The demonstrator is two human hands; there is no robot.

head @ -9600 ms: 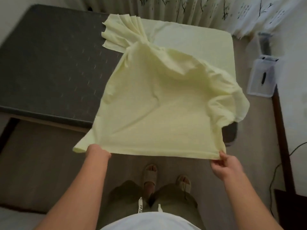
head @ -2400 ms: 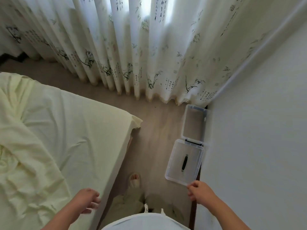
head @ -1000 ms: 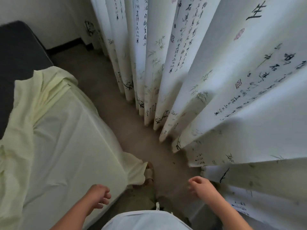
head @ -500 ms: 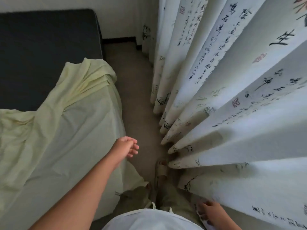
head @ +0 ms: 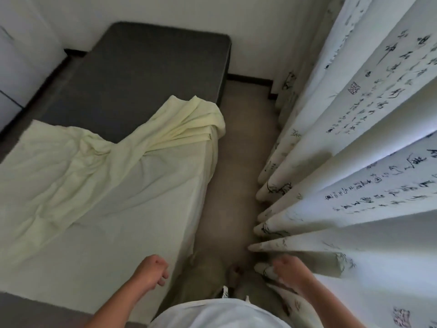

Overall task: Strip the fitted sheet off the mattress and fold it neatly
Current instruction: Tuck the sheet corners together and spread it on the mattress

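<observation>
The pale yellow fitted sheet [head: 99,200] lies loose and rumpled over the near half of the dark grey mattress [head: 142,67], one edge draped down the bed's right side and a bunched corner near the middle of that side. My left hand [head: 151,272] hovers over the sheet's near right edge with its fingers loosely curled, holding nothing. Beside the curtain, my right hand [head: 289,271] hangs low, fingers loosely curled, holding nothing.
A white curtain [head: 354,143] with black calligraphy and bamboo prints hangs close on the right. A narrow strip of beige floor [head: 238,166] runs between bed and curtain. White walls stand behind the mattress. My feet [head: 234,274] are on that strip.
I have turned left along the bed's side, so more of the bare mattress shows. My left hand has dropped back toward me and my right hand has risen into view.
</observation>
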